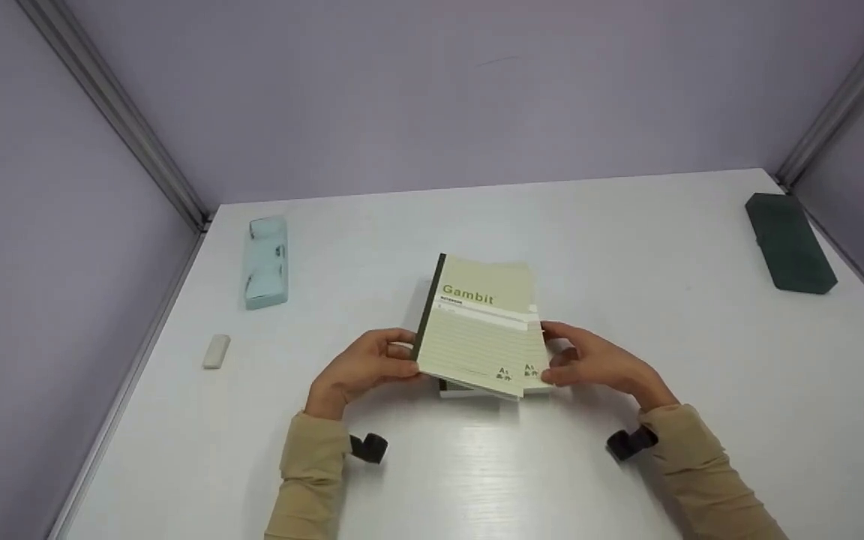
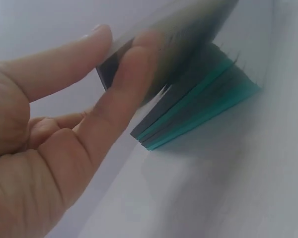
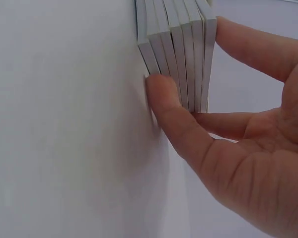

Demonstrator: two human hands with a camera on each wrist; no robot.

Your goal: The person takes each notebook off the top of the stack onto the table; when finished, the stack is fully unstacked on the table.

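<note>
From the head, we are seeing the left hand (image 1: 363, 369) pinching one notebook (image 1: 477, 334) by its dark spine (image 1: 429, 307), the right hand (image 1: 603, 361) gripping the stack (image 1: 536, 356) beneath at its right edge. At the left wrist, two turquoise strips (image 2: 203, 118) are showing below the pinch. At the right, we are counting at least five layers in the grasp.

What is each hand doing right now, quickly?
Left hand: closed, holding the top notebook near its spine.
Right hand: closed, holding the notebook stack by its edge.
</note>
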